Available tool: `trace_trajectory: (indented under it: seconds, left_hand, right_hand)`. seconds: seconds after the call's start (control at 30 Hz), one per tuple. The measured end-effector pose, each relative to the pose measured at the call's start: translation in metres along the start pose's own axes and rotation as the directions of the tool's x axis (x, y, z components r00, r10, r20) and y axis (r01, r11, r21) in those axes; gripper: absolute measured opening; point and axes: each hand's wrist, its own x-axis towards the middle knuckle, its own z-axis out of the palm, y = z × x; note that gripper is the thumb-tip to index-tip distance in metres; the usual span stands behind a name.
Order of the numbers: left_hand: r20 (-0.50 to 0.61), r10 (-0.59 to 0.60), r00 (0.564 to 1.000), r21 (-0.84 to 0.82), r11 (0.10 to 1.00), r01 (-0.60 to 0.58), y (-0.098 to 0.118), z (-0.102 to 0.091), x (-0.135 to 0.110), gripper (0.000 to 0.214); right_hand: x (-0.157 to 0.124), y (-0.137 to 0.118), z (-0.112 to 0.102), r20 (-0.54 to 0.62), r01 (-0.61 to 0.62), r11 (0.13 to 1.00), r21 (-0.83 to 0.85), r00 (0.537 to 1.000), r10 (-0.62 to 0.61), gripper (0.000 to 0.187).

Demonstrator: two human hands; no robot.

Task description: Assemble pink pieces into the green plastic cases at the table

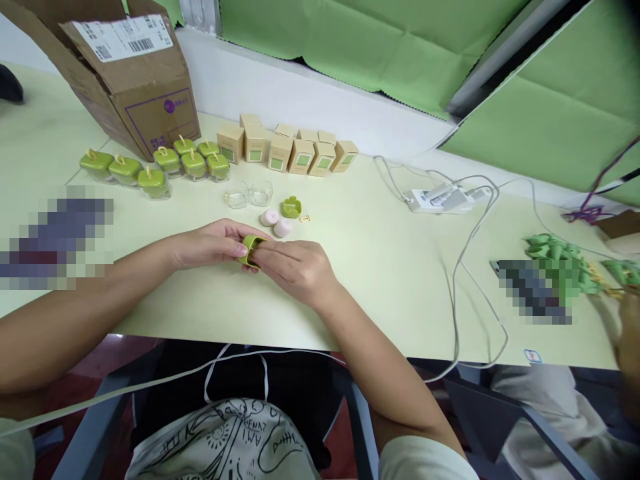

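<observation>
My left hand (pixel 220 243) grips a green lid (pixel 249 251) by its edge, its hollow side turned toward my right. The fingers of my right hand (pixel 297 267) are closed together and reach into the lid; whatever they pinch inside is hidden. Just beyond my hands lie two pale pink rounded pieces (pixel 277 222), a second green lid (pixel 291 207) with its hollow side up, and a small yellow ring (pixel 305 219). Two clear cups (pixel 249 194) stand behind these.
Several green-lidded jars (pixel 153 181) stand at the left before a cardboard carton (pixel 150 100). Small kraft boxes (pixel 303 157) line the wall. A power strip (pixel 440 200) with white cables is at the right, with blurred-out devices on both sides. Another person sits at the far right near green leaves (pixel 555 253).
</observation>
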Motion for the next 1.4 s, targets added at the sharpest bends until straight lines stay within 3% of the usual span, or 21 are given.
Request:
trace_trajectory:
  seconds: [0.27,0.47,0.67,0.87,1.0,1.27,1.33,1.4]
  left_hand:
    - [0.013,-0.009,1.0,0.04,0.999,0.009,0.003,0.002,0.0,0.05]
    - [0.025,-0.003,1.0,0.001,1.0,0.003,0.001,0.002,0.001,0.05]
    - [-0.001,-0.017,1.0,-0.017,1.0,0.017,0.001,-0.002,0.0,0.053]
    - [-0.012,-0.003,1.0,-0.018,1.0,0.003,0.002,-0.005,-0.001,0.055]
    - [-0.003,-0.007,1.0,-0.042,0.999,0.006,0.0,-0.005,-0.001,0.053]
    - [-0.002,-0.032,0.999,-0.082,0.996,0.032,-0.001,-0.002,-0.001,0.048]
    - [-0.003,-0.021,1.0,-0.085,0.996,0.02,0.0,-0.002,-0.001,0.049]
    - [0.003,-0.002,1.0,-0.075,0.997,0.002,0.001,-0.003,0.0,0.05]
  right_hand:
    - [0.002,-0.002,0.002,0.069,-0.11,0.994,-0.02,0.991,0.111,0.027]
    - [0.003,0.002,-0.002,0.02,0.012,0.999,-0.039,1.0,-0.011,0.025]
    - [0.0,0.004,-0.006,0.111,-0.066,0.996,0.06,0.992,0.059,0.021]
    - [-0.001,0.004,-0.009,0.029,-0.033,0.998,0.053,0.999,0.031,0.021]
    - [0.0,0.003,-0.006,0.019,-0.067,0.997,0.032,0.998,0.066,0.023]
    - [0.002,0.001,-0.001,-0.019,-0.005,1.0,-0.028,1.0,0.005,0.023]
    - [0.003,-0.001,-0.002,-0.039,-0.011,1.0,0.017,0.999,0.012,0.021]
    - [0.004,-0.003,-0.002,-0.094,-0.094,0.987,0.133,0.99,0.107,0.016]
